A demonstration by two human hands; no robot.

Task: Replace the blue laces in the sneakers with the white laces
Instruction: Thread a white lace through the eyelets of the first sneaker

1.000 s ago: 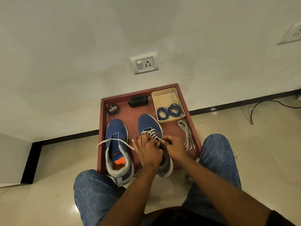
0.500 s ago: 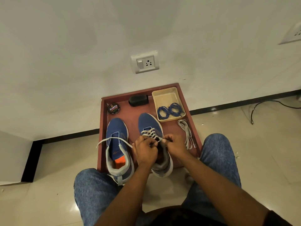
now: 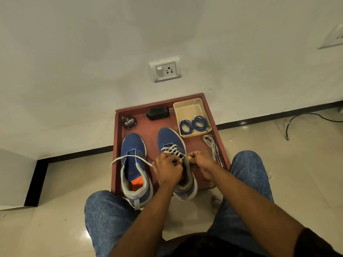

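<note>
I see both forearms extended forward between the knees. My left hand and right hand sit side by side, fingers curled closed, knuckles up.

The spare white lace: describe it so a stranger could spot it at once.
Find the red tray by the wall. Along its right edge, below the beige tray holding blue laces, lies the spare white lace, bundled and loose, unlike the white one threaded in the right sneaker.

Two sneakers, two coiled blue laces, one polish tin, one beige tray, two hands.
</note>
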